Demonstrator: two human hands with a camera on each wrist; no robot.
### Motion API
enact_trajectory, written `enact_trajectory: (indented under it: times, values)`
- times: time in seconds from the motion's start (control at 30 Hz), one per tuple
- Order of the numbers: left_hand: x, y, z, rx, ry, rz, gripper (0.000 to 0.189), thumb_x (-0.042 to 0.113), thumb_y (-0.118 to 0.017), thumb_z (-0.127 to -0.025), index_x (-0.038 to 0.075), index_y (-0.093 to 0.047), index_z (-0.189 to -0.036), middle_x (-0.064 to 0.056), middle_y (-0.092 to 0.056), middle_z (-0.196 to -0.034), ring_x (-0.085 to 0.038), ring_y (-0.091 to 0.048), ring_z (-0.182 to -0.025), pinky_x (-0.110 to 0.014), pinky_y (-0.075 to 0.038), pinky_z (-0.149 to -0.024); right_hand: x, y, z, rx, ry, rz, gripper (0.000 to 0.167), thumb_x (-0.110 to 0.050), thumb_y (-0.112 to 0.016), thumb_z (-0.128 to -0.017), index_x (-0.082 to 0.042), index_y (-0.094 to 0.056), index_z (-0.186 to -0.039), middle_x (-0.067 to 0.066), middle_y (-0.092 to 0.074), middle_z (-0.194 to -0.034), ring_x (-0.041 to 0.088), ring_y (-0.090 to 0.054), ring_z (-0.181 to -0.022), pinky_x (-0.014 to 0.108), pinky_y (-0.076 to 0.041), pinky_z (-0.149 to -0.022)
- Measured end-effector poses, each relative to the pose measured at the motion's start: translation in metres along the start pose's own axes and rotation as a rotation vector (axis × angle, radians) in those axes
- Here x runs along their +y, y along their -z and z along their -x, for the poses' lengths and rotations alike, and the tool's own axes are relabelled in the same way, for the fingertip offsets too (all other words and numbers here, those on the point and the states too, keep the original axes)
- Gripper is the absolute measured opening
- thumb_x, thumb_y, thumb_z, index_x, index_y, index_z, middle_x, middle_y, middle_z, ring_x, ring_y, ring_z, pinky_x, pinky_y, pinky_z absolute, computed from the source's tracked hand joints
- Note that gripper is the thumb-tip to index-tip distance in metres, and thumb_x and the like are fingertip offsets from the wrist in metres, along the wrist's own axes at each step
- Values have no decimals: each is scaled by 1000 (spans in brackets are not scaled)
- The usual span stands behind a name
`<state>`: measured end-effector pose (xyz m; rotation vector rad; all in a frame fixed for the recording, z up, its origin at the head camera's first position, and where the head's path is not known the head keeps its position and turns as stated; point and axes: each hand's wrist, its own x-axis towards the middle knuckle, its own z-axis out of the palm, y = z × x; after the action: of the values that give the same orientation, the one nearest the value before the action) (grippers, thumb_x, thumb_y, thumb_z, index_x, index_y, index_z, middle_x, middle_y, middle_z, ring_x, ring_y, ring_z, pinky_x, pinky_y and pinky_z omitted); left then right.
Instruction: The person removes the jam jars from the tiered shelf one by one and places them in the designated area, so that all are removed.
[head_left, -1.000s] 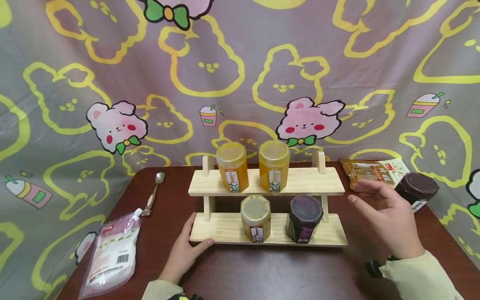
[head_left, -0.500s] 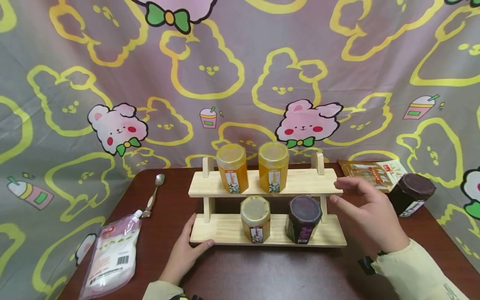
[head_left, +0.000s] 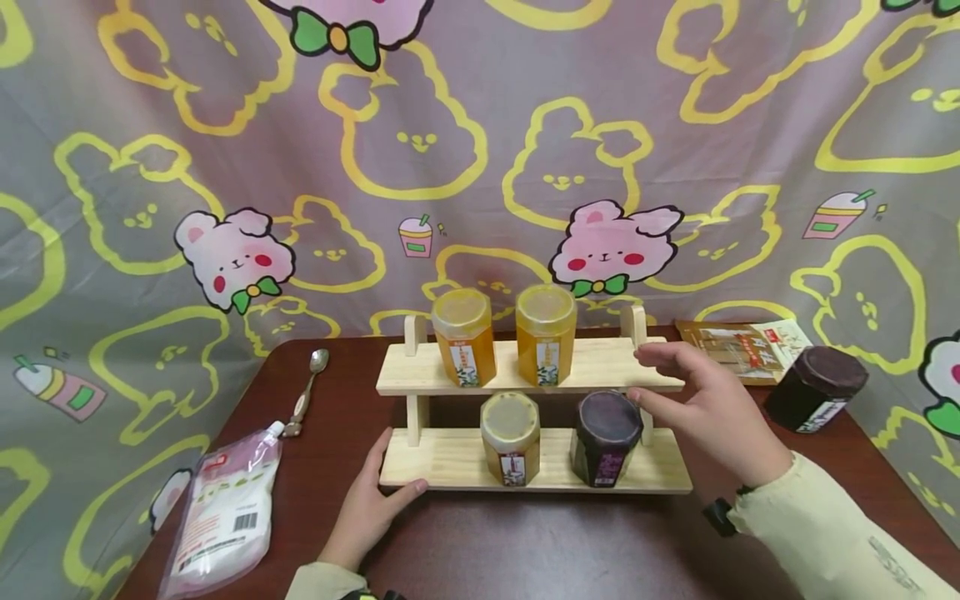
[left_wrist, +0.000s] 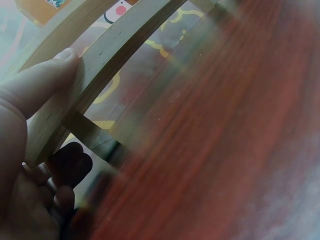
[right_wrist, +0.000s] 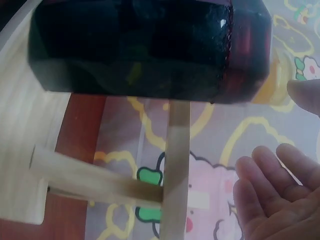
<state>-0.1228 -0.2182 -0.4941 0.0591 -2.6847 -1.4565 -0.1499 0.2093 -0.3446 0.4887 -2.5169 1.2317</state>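
Observation:
My left hand grips the left end of a two-tier wooden shelf, thumb at the front edge of its lower board. In the left wrist view the thumb lies on the wood and the other fingers curl beneath. At the shelf's right end, my right hand is open and holds nothing, its thumb tip near the lid of a dark purple jar on the lower tier. Left of that jar stands a pale yellow jar. Two amber honey jars stand on the upper tier.
A second dark jar stands on the table at right, before flat brown and cream packets. On the left lie a metal spoon and a white spouted pouch. A patterned cloth hangs behind the table.
My right hand has moved left, from beside the dark jar on the table to the shelf's right end. The left hand keeps its grip on the shelf.

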Motion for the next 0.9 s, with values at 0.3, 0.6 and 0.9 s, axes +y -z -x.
enact_trajectory:
  times: [0.3,0.6,0.9]
  values:
    - [3,0,1,-6,-6,6,102,39,-86,-80,10,-27,-158,-20,-38,-156,-38,-36,-143,-59,-29,-113,-12,-7,-12,-147,-126,-46,62,-35,-79,-88,-7,-54,-137,16,-58,-136,43,-53,-128,57,-45,-101]
    - [0,0,1,-6,-8,3,102,38,-85,-80,9,-26,-158,-22,-38,-156,-40,-35,-143,-61,-28,-113,-18,-21,-28,-225,-150,-120,68,-34,-79,-88,-3,-50,-141,16,-54,-142,37,-49,-132,54,-37,-110]
    - [0,0,1,-2,-22,-3,101,37,-85,-80,8,-27,-158,-22,-39,-155,-40,-37,-141,-60,-29,-112,-17,-34,-45,-267,-152,-145,70,-30,-80,-88,-3,-46,-143,18,-53,-142,40,-51,-131,54,-41,-107]
